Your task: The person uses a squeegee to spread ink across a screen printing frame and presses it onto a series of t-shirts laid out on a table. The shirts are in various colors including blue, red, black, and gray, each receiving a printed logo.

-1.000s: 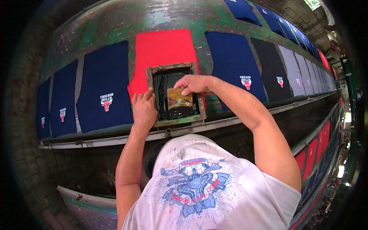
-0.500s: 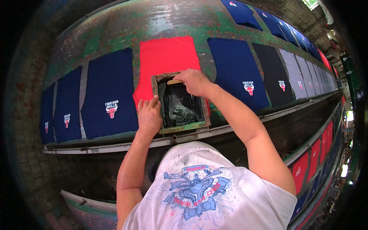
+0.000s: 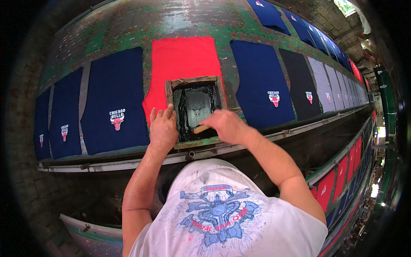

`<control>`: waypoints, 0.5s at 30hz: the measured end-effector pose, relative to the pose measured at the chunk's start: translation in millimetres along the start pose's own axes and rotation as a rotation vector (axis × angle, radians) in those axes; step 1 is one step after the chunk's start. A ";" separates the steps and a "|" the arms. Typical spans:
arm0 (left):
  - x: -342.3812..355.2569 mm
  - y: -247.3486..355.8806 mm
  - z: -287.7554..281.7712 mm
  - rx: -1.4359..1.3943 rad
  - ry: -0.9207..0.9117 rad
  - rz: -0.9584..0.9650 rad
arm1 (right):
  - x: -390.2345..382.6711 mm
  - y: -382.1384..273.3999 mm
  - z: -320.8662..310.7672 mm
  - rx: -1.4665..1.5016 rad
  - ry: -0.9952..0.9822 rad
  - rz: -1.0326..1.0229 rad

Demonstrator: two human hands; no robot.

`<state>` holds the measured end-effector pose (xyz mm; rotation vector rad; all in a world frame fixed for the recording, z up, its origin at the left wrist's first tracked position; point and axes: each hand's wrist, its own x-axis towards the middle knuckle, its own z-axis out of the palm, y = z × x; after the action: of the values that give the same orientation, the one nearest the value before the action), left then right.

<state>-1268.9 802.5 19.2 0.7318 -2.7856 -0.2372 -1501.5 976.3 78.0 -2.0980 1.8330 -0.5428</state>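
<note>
A small wooden-framed printing screen (image 3: 195, 82), black with ink inside, lies on a red shirt (image 3: 182, 60) spread on the long table. My left hand (image 3: 162, 128) rests flat on the frame's left edge, fingers spread. My right hand (image 3: 227, 124) grips a wooden squeegee (image 3: 200, 128) at the near end of the screen, its blade down in the ink.
A long, paint-stained green table (image 3: 128, 25) carries a row of flat shirts: navy ones (image 3: 113, 103) with a red and white emblem to the left, navy (image 3: 261, 81), black and grey to the right. A metal rail (image 3: 107, 165) runs along the near edge. Lower racks hold red shirts (image 3: 338, 175).
My right hand has pulled the squeegee from the far end of the screen down to its near end. My left hand stayed on the frame's left side.
</note>
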 end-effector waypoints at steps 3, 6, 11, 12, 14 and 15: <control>0.7 0.2 -1.1 -0.013 0.002 -0.002 | 35.5 29.0 -7.7 -0.005 0.047 0.028; 1.6 0.3 -2.1 0.004 -0.009 0.003 | 73.3 52.7 -7.7 -0.043 0.150 0.120; 2.8 0.9 -1.9 0.010 -0.020 -0.004 | 91.5 64.7 -2.7 -0.113 0.226 0.154; 2.7 1.5 -1.6 0.008 -0.030 -0.014 | 85.6 60.1 1.4 -0.132 0.212 0.137; 3.2 2.5 -1.2 0.007 -0.015 -0.015 | 68.6 47.3 9.4 -0.141 0.202 0.083; 3.8 2.9 -1.2 0.007 -0.013 -0.019 | 57.6 39.1 13.0 -0.142 0.199 0.057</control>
<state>-1273.1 802.9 21.7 0.7607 -2.7941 -0.2358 -1523.1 913.6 53.3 -2.1409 2.0913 -0.6452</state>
